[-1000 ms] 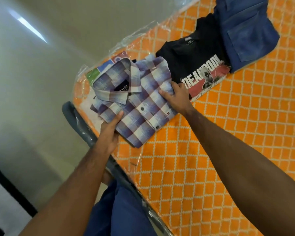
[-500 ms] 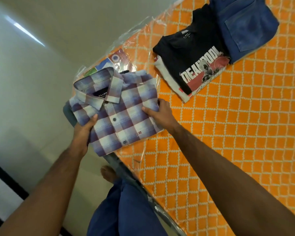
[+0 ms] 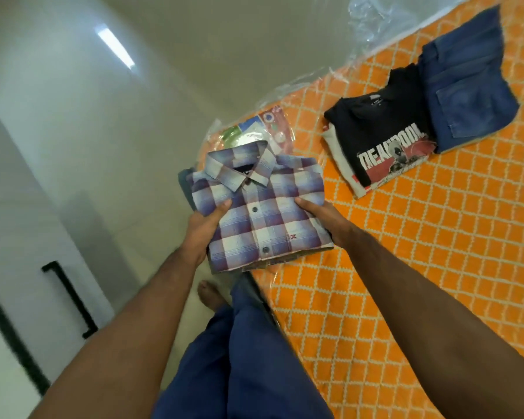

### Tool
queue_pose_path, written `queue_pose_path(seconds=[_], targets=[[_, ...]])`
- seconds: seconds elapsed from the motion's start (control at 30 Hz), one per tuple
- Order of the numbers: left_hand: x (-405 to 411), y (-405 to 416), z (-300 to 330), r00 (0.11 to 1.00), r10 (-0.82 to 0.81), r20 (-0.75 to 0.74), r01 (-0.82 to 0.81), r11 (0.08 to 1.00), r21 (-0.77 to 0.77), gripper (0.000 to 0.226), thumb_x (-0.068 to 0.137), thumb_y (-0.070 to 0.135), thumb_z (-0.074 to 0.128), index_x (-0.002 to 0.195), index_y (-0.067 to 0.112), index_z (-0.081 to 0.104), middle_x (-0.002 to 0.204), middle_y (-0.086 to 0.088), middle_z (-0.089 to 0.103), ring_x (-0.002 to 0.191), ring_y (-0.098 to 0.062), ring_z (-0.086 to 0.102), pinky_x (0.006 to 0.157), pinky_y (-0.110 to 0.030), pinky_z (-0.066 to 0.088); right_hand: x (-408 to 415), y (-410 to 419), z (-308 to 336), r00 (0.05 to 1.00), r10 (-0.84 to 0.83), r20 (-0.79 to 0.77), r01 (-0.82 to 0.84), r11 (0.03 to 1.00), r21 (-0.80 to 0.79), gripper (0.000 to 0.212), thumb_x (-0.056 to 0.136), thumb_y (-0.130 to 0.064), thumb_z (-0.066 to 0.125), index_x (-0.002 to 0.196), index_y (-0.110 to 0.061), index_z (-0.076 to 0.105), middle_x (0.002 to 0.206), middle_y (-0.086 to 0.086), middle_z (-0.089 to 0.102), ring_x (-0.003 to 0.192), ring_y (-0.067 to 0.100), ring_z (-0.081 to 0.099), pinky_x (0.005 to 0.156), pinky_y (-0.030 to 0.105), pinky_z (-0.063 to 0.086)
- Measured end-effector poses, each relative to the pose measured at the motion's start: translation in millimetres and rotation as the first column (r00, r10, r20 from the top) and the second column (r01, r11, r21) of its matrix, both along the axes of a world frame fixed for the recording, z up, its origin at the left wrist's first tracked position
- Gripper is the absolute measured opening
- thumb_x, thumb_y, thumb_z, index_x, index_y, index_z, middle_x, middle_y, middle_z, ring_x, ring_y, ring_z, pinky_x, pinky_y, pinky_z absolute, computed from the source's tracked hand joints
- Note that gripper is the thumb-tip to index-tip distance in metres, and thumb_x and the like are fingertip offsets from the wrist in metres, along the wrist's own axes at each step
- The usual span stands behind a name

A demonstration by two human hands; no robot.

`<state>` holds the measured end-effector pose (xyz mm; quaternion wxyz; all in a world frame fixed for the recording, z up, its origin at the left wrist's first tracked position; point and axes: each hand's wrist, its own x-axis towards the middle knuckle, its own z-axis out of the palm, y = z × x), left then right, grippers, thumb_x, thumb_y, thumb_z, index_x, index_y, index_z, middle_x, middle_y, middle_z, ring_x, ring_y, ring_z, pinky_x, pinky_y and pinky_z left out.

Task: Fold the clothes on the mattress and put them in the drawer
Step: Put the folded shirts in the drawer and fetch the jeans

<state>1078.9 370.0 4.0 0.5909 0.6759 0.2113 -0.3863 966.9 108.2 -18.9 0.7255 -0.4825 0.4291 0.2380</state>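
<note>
A folded blue, maroon and white checked button-up shirt (image 3: 262,213) is held above the corner of the orange lattice-patterned mattress (image 3: 436,252), gripped on opposite sides by the left hand (image 3: 204,226) and right hand (image 3: 324,219). Farther back on the mattress lie a folded black printed T-shirt (image 3: 384,137) and, touching it, folded blue jeans (image 3: 469,95).

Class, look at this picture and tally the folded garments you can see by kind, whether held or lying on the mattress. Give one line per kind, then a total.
Checked shirt, held in both hands: 1
Black printed T-shirt, on the orange mattress: 1
Blue jeans, on the mattress: 1
White garment under the T-shirt, kind unclear: 1
Total: 4
</note>
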Motion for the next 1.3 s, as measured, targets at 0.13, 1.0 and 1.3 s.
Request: queue_pose_path(seconds=[0.13,1.0,1.3], targets=[[-3,43,64,1.000,0.027,-0.010,-0.027,1.000,0.005,0.042,0.086,0.035,0.079,0.121,0.016,0.068,0.109,0.000,0.077,0.098,-0.017,0.074,0.091,-0.042,0.059,9,33,69,0.999,0.050,-0.013,-0.050,0.998,0.026,0.057,0.089,-0.041,0.078,0.136,-0.017,0.059,0.124,0.009,0.073,0.112,0.030,0.071,0.102,0.056,0.053],[-336,420,210,-0.009,0.968,0.250,-0.986,0.032,-0.161,0.031,0.092,0.016,0.072,0.122,0.016,0.067,0.113,-0.004,0.076,0.105,-0.021,0.072,0.089,-0.037,0.057,70,578,240,-0.187,0.864,0.467,-0.981,-0.142,-0.132,0.045,0.103,-0.010,0.058,0.145,-0.003,0.045,0.141,0.028,0.056,0.130,0.046,0.055,0.107,0.064,0.043],[-359,416,98,-0.251,0.965,0.077,-0.954,-0.260,0.147,0.024,0.093,0.018,0.071,0.116,0.014,0.065,0.107,-0.007,0.072,0.100,-0.025,0.070,0.090,-0.042,0.057,43,669,126,-0.417,0.839,0.349,-0.900,-0.434,-0.033,0.037,0.102,0.006,0.047,0.138,0.013,0.040,0.127,0.042,0.051,0.119,0.050,0.056,0.095,0.051,0.056]])
